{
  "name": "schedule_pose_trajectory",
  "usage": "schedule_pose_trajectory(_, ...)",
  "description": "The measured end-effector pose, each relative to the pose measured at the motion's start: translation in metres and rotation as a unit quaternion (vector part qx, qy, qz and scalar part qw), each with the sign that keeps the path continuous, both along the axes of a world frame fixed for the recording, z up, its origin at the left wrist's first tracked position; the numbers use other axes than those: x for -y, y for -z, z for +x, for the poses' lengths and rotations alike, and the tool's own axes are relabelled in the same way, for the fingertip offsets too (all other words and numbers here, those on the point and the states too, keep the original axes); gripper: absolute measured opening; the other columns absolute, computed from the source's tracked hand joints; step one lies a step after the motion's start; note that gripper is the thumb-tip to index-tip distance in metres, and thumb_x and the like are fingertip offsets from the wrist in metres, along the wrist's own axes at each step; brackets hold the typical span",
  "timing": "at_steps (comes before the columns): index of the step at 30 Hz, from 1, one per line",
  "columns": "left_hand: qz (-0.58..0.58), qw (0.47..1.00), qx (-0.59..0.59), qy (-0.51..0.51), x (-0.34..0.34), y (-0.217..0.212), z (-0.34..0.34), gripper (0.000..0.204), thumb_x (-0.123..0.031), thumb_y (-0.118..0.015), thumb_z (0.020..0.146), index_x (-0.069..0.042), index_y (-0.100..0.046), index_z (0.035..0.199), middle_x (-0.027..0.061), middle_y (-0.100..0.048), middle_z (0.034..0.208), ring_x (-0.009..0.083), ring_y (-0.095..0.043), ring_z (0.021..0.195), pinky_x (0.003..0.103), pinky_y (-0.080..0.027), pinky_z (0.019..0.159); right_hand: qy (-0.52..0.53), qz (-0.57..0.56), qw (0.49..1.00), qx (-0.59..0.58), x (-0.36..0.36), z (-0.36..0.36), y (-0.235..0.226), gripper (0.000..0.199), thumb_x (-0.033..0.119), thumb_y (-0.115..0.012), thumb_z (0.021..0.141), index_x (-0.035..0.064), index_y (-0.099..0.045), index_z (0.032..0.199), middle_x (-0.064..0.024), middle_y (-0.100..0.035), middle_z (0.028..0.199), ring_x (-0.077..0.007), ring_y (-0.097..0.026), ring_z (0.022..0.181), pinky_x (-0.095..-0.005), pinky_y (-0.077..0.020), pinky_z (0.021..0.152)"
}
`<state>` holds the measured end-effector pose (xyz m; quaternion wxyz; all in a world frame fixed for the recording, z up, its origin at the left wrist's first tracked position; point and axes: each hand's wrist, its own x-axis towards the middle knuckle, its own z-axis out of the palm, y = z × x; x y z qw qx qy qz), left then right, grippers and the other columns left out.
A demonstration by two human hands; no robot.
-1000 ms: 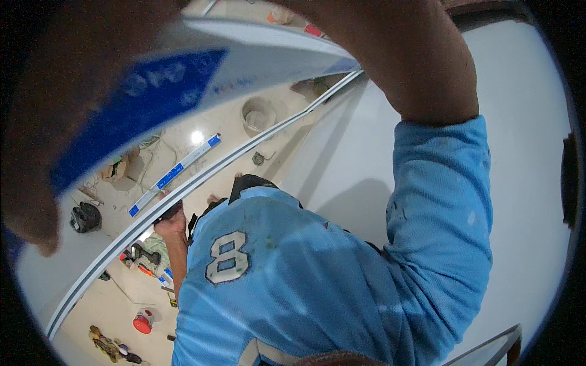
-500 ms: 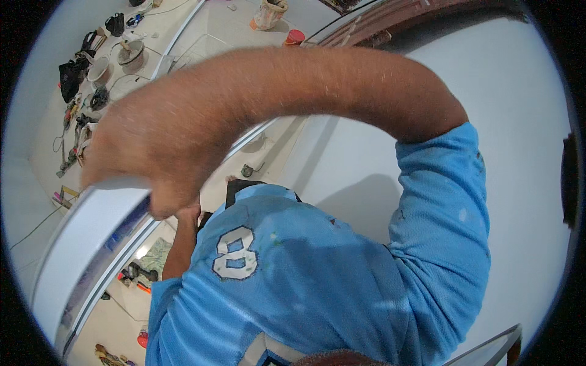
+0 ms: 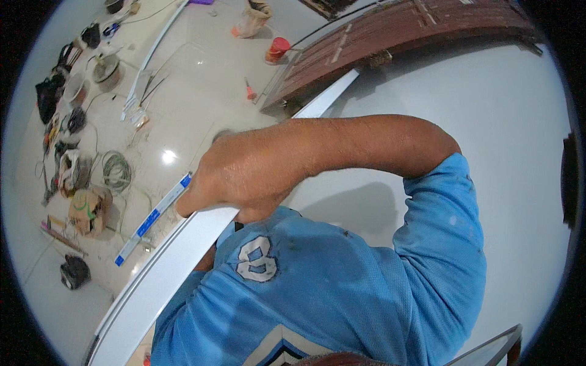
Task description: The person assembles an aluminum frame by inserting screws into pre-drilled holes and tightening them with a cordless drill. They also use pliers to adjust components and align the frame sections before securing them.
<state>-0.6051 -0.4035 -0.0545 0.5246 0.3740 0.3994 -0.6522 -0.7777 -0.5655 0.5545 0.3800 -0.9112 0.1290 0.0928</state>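
My right hand [image 3: 244,174] is closed around a long white metal profile [image 3: 165,274] with grooves along one edge. The profile runs slantwise from the lower left, under my hand, and its far part shows again beyond my forearm near the wall. Of my left arm [image 3: 206,261] only a small patch of skin shows behind the profile; its hand is hidden. Just left of my right hand is a thinner pale bar [image 3: 152,221] with blue patches along it.
A brown wooden door panel [image 3: 403,36] is at the far right beside the white wall [image 3: 513,183]. On the tiled floor are a red tub [image 3: 278,50], buckets [image 3: 106,73], a coiled hose [image 3: 116,171], a cardboard box [image 3: 90,210] and another long white strip [image 3: 152,55].
My right hand has moved right and down in the picture with the white profile, which now shows along more of its length. My left forearm has become mostly hidden. The view has shifted.
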Motion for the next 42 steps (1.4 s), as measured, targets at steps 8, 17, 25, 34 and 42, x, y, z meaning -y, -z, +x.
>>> schedule_pose_trajectory(8, 0.015, 1.000, -0.014, 0.008, 0.016, 0.016, -0.030, 0.066, -0.054, -0.049, 0.110, -0.005, -0.056, 0.154, 0.0172, -0.052, 0.163, 0.0485, -0.046, 0.151, 0.066, -0.036, 0.129, -0.002, -0.031, 0.997, -0.064, -0.004, -0.020, 0.020, 0.049, 0.002, -0.083, 0.083, 0.0010, -0.067, 0.129, -0.0215, -0.077, 0.097, -0.0369, -0.080, 0.099, -0.0499, -0.0635, 0.087)
schedule_pose_trajectory(17, 0.055, 0.996, -0.042, -0.059, 0.023, 0.035, -0.061, 0.075, -0.057, -0.046, 0.110, -0.004, -0.047, 0.163, 0.0168, -0.042, 0.174, 0.0505, -0.038, 0.160, 0.066, -0.035, 0.131, 0.116, -0.015, 0.988, -0.096, -0.014, -0.058, 0.058, 0.052, 0.003, -0.080, 0.074, 0.0032, -0.073, 0.126, -0.0275, -0.078, 0.099, -0.0481, -0.078, 0.098, -0.0578, -0.0611, 0.084)
schedule_pose_trajectory(25, -0.024, 0.998, -0.027, -0.043, 0.031, 0.029, -0.074, 0.085, -0.061, -0.050, 0.106, -0.005, -0.040, 0.169, 0.0204, -0.032, 0.180, 0.0567, -0.037, 0.160, 0.070, -0.036, 0.130, 0.128, -0.010, 0.989, -0.076, -0.028, -0.072, 0.045, 0.042, 0.002, -0.087, 0.080, 0.0035, -0.069, 0.117, -0.0190, -0.076, 0.105, -0.0361, -0.078, 0.099, -0.0480, -0.0641, 0.086)
schedule_pose_trajectory(34, 0.013, 0.999, -0.037, 0.007, 0.033, 0.030, -0.092, 0.092, -0.072, -0.044, 0.105, -0.010, -0.035, 0.172, 0.0132, -0.026, 0.184, 0.0504, -0.019, 0.169, 0.068, -0.019, 0.136, 0.155, -0.049, 0.979, -0.125, -0.006, -0.097, 0.055, 0.048, 0.007, -0.090, 0.082, 0.0097, -0.071, 0.126, -0.0129, -0.077, 0.111, -0.0337, -0.078, 0.104, -0.0458, -0.0634, 0.092)
schedule_pose_trajectory(42, -0.089, 0.947, 0.301, 0.072, 0.022, 0.049, 0.030, 0.081, -0.063, -0.042, 0.107, -0.012, -0.038, 0.169, 0.0134, -0.028, 0.182, 0.0439, -0.021, 0.167, 0.063, -0.022, 0.134, 0.218, -0.018, 0.970, -0.102, 0.006, -0.112, 0.048, 0.043, 0.005, -0.082, 0.084, 0.0088, -0.076, 0.126, -0.0196, -0.081, 0.112, -0.0394, -0.079, 0.108, -0.0492, -0.0622, 0.096)
